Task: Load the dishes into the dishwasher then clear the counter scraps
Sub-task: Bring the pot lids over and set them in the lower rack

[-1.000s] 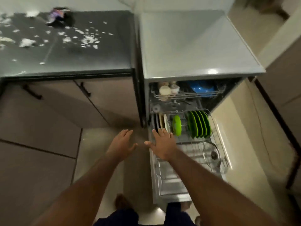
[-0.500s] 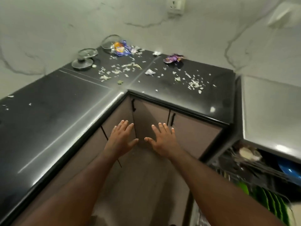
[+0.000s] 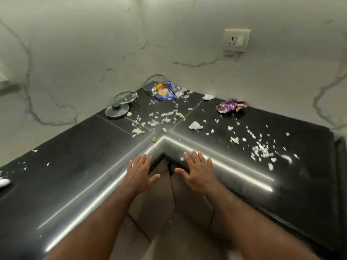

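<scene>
A black L-shaped counter (image 3: 78, 166) fills the view, its inner corner straight ahead. White scraps (image 3: 261, 150) lie scattered on the right wing, and more scraps (image 3: 154, 121) sit near the back corner. A blue and orange wrapper (image 3: 164, 90) lies in the far corner, a purple wrapper (image 3: 229, 106) to its right. My left hand (image 3: 139, 172) and my right hand (image 3: 197, 170) hover flat with fingers spread over the counter's inner corner, holding nothing. The dishwasher is out of view.
Two glass lids (image 3: 126, 97) and a dark knobbed lid (image 3: 117, 110) sit at the back left of the corner. A wall socket (image 3: 236, 40) is on the marble wall. Cabinet doors (image 3: 165, 203) stand below the corner. A few scraps (image 3: 22, 165) lie on the left wing.
My view swung from the open dishwasher up and left to the counter corner. Both hands stayed flat and empty and now hover over the counter's inner edge.
</scene>
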